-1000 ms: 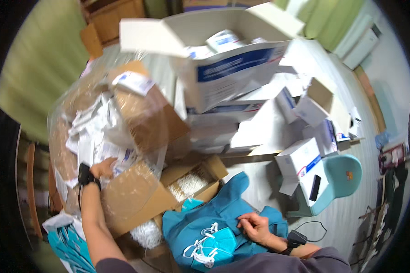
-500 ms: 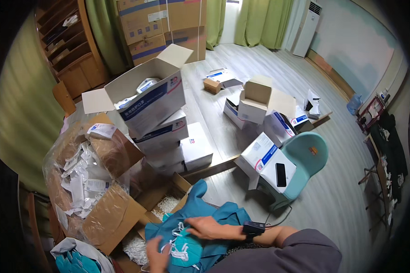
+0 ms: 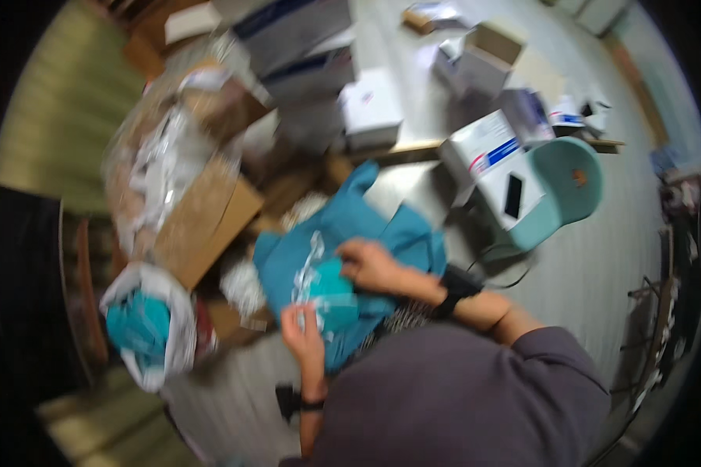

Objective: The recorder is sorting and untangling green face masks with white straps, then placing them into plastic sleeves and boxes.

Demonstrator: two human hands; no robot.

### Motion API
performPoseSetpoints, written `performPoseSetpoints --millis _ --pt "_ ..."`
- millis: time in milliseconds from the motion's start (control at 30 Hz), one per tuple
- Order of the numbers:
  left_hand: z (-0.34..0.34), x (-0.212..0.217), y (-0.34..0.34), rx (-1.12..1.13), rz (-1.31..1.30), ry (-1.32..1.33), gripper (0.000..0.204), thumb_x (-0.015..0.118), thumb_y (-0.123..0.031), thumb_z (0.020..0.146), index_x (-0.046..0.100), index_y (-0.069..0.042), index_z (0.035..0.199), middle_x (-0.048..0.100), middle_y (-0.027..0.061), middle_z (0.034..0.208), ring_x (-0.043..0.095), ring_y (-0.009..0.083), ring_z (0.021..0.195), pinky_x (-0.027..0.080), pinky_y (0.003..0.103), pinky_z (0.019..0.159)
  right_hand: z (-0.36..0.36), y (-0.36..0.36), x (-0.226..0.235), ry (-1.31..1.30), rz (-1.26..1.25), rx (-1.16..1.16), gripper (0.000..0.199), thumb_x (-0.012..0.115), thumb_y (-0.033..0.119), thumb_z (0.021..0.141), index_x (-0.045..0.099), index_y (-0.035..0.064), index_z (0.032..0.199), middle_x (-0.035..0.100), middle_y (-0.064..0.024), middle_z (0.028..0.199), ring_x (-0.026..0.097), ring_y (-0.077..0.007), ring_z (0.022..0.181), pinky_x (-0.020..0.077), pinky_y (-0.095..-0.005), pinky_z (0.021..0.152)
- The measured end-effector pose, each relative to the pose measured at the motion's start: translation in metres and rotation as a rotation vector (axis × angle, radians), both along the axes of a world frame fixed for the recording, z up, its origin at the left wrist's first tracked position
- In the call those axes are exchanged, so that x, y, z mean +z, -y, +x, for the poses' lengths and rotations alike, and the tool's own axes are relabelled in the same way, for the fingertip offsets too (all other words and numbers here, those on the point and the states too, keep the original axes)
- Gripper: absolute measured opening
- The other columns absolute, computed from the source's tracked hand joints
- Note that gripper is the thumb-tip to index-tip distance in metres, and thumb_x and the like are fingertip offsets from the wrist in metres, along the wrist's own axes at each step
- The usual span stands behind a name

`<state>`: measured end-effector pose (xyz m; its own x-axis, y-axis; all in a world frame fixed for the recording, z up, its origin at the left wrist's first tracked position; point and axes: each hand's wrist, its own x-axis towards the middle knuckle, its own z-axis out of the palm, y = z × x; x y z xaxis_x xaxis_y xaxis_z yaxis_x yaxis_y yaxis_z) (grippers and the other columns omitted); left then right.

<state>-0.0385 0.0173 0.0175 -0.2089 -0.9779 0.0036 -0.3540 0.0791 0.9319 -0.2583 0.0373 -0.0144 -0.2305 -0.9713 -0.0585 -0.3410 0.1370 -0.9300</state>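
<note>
Left hand point(image 3: 302, 331) has come from the carton point(image 3: 210, 222) to the mask point(image 3: 336, 300) on the cloth point(image 3: 401, 237). In the head view, the mask lies between the hands: left fingers, narrow, at its lower left; right hand point(image 3: 372, 267), curled, at its upper right; whether either grips, I cannot tell.

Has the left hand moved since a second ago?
Yes: judged against the carton, the left hand has gone right and toward the body, out of the carton to the turquoise mask over the blue cloth.
</note>
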Motion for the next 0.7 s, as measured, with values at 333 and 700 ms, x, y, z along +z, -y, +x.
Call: performPoseSetpoints --millis 333,700 --pt "-0.042 0.045 -0.001 0.113 0.267 -0.679 0.027 0.052 -0.001 0.098 0.046 0.0 0.124 0.06 0.0098 0.111 0.058 0.013 0.1 0.048 0.027 0.087 -0.008 -0.027 0.05 0.648 -0.056 0.065 0.027 0.065 0.028 0.095 0.068 0.0016 0.101 0.066 0.0006 0.087 0.057 -0.0056 0.081 0.0443 -0.0222 0.071" --pt "-0.027 0.04 0.001 -0.415 -0.016 0.191 0.039 0.07 -0.004 0.082 0.058 0.002 0.119 0.062 0.0136 0.121 0.056 0.0229 0.118 0.045 0.036 0.1 -0.063 -0.017 0.104 0.168 -0.337 -0.131 0.015 0.068 0.011 0.092 0.066 -0.0022 0.099 0.066 0.0002 0.085 0.058 -0.0059 0.08 0.0481 -0.023 0.071"
